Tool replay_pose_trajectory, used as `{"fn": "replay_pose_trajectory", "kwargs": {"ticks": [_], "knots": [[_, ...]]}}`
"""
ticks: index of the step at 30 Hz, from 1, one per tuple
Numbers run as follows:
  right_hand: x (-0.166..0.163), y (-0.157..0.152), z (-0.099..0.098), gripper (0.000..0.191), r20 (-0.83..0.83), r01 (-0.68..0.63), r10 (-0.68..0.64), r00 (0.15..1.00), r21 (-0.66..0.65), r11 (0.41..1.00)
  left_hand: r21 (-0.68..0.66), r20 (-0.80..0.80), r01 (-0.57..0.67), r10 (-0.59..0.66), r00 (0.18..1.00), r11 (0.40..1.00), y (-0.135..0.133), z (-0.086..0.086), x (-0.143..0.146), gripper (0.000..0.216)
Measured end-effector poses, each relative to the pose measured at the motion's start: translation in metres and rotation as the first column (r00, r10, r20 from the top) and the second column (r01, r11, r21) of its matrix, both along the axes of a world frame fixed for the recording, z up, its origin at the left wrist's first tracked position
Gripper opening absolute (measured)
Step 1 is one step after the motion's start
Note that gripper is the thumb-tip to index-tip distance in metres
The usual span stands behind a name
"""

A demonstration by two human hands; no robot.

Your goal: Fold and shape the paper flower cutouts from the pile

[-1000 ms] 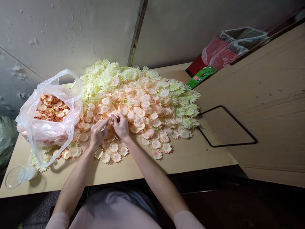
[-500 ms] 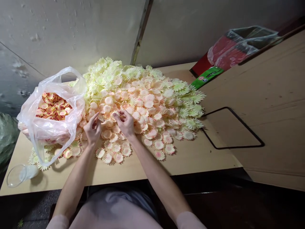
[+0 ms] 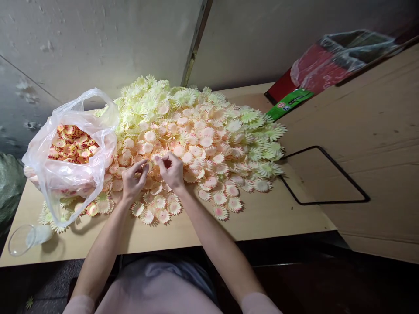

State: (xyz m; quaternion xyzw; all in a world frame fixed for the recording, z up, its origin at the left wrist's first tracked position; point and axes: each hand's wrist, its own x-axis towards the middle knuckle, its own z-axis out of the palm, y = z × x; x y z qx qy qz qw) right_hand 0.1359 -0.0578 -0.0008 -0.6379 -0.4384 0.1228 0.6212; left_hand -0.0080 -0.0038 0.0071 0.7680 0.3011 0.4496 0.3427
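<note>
A broad pile of artificial flower petal pieces [image 3: 203, 131], pale green at the back and pinkish in the middle, spreads over the table. My left hand [image 3: 133, 179] is over the pile's near part, its thumb and fingertips closed in a pinch; what they hold is too small to make out. Close to its right, my right hand [image 3: 173, 172] has thumb and forefinger pinched on what looks like a pale petal piece, partly hidden by the fingers. The two sets of fingertips face each other, a small gap apart.
Left of the pile stands a white plastic bag [image 3: 75, 174] holding red-edged petal pieces. A clear glass [image 3: 22, 240] lies near the table's left corner. At right are a cardboard sheet [image 3: 366, 131], a black wire frame [image 3: 352, 183] and a plastic-lined red box [image 3: 322, 67].
My left hand has moved right and slightly inward, and its fingertips have come close to my right hand's. The right hand stays nearly in place. The view has shifted slightly.
</note>
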Motion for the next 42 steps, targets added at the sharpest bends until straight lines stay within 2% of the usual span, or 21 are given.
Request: {"fn": "replay_pose_trajectory", "kwargs": {"ticks": [3,4,6,9,11,13,15,17,20,26,29,32,36,42], "knots": [[0.005,0.003,-0.002,0.034,-0.146,0.159,-0.160,0.976,-0.016,0.987,0.030,0.061,-0.089,0.087,0.994,0.996,0.000,-0.001,-0.006,0.025],[0.007,0.004,-0.002,0.035,-0.180,0.183,-0.183,0.967,-0.014,0.983,0.019,0.096,-0.137,0.135,0.986,0.990,0.001,0.000,-0.008,0.025],[0.007,0.005,-0.001,0.034,-0.228,0.147,-0.142,0.963,0.004,0.989,-0.045,0.145,-0.188,0.193,0.970,0.981,0.002,0.001,-0.010,0.029],[0.004,0.003,0.001,0.044,-0.242,0.041,-0.031,0.970,0.036,0.999,-0.170,0.162,-0.125,0.153,0.975,0.978,0.004,0.004,-0.007,0.036],[0.001,0.000,0.002,0.048,-0.187,0.013,0.000,0.982,0.067,0.998,-0.213,0.168,-0.073,0.111,0.980,0.974,0.004,0.005,-0.002,0.032],[-0.002,-0.003,0.004,0.035,-0.057,-0.081,0.087,0.995,0.098,0.992,-0.232,0.185,-0.049,0.093,0.978,0.971,0.004,0.005,0.001,0.028],[-0.003,-0.005,0.007,0.024,0.083,-0.233,0.226,0.971,0.091,0.968,-0.254,0.198,-0.025,0.078,0.977,0.967,0.004,0.006,0.002,0.030],[-0.004,-0.005,0.009,0.021,0.130,-0.335,0.326,0.936,0.055,0.941,-0.295,0.207,0.031,0.033,0.978,0.955,0.003,0.008,0.001,0.032],[-0.004,-0.006,0.010,0.027,0.023,-0.358,0.358,0.933,0.026,0.933,-0.334,0.212,0.110,-0.039,0.976,0.936,0.004,0.008,-0.001,0.033],[-0.003,-0.006,0.006,0.028,-0.184,-0.444,0.442,0.878,0.032,0.895,-0.344,0.240,0.147,-0.065,0.969,0.928,0.008,0.006,-0.002,0.023],[-0.002,-0.006,0.006,0.026,-0.229,-0.473,0.477,0.848,0.076,0.878,-0.357,0.282,0.200,-0.099,0.954,0.913,0.006,0.008,-0.001,0.026],[0.000,-0.007,0.008,0.026,-0.294,-0.501,0.498,0.816,0.072,0.862,-0.423,0.291,0.247,-0.128,0.948,0.872,0.004,0.010,0.000,0.031],[0.004,-0.006,0.008,0.028,-0.387,-0.522,0.508,0.769,0.079,0.850,-0.478,0.290,0.245,-0.111,0.951,0.843,0.005,0.008,-0.001,0.032],[0.005,-0.005,0.009,0.028,-0.397,-0.507,0.496,0.772,0.086,0.858,-0.521,0.302,0.271,-0.122,0.945,0.810,0.007,0.007,-0.001,0.035]]}}
